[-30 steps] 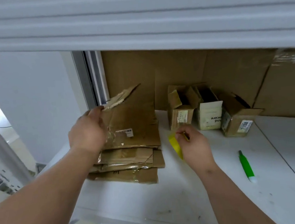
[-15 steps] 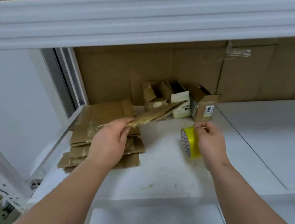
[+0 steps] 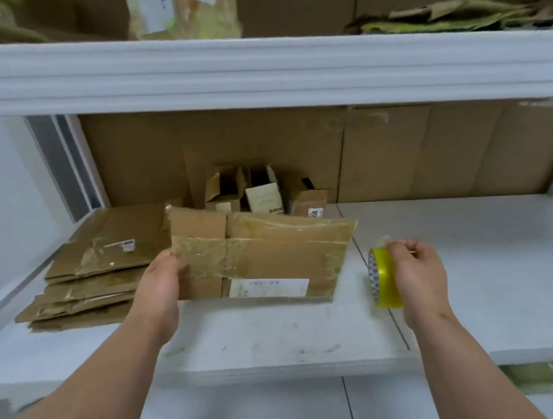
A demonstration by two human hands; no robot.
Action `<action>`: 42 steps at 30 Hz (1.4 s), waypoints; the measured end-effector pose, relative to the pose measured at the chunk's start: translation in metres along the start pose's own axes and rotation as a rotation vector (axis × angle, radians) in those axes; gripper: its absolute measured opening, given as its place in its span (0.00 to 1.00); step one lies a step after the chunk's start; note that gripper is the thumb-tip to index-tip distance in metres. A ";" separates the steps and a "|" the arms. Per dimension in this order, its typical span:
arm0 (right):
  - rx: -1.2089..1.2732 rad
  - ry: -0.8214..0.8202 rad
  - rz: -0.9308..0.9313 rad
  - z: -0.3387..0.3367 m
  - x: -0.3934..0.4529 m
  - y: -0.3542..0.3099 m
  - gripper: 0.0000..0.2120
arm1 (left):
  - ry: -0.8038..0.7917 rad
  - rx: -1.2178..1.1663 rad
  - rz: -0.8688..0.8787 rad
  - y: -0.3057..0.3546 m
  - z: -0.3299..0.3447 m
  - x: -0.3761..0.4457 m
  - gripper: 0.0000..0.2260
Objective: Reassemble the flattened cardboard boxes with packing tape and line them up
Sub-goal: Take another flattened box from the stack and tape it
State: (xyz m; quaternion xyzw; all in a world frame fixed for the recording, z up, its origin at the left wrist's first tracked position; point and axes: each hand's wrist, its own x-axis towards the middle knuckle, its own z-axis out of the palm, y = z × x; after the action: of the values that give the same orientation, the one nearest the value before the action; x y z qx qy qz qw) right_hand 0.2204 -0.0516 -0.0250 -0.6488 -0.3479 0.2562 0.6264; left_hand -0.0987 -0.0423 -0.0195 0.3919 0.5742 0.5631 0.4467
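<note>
A flattened cardboard box [image 3: 260,259] is held at its left edge by the left hand [image 3: 161,288], fingers curled under and thumb on top, so that it hangs out over the white shelf [image 3: 283,343] just right of the stack of flattened boxes [image 3: 93,275]. The roll of yellow packing tape [image 3: 383,278] is stood on edge on the shelf, well right of the held box, and is pinched at its top by the right hand [image 3: 420,272] – the grip there is curled close round the rim. Three small boxes [image 3: 263,193] (already standing, flaps up) are seen at the back against the brown cardboard wall. The held box is judged not yet opened into shape, and the risks follow from that: old glossy tape across its panels may resist unfolding and tear the board; held by one edge only, it could sag or slip; and the roll – balanced on its rim – could roll off the front if released carelessly.
</note>
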 end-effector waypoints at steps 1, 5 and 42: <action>-0.017 0.003 -0.001 -0.011 0.006 0.001 0.08 | 0.001 -0.048 -0.011 -0.003 0.008 -0.004 0.15; -0.069 -0.125 0.033 -0.036 0.020 0.005 0.12 | -0.047 -0.104 -0.048 -0.018 0.039 -0.023 0.18; 0.234 -0.440 0.155 0.015 0.005 0.035 0.28 | -0.061 0.160 0.141 -0.010 0.051 -0.018 0.10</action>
State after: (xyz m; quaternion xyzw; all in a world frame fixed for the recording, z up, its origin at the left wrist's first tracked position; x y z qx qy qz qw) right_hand 0.2169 -0.0370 -0.0607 -0.5251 -0.3930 0.4767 0.5852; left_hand -0.0440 -0.0454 -0.0266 0.4827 0.5744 0.5335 0.3905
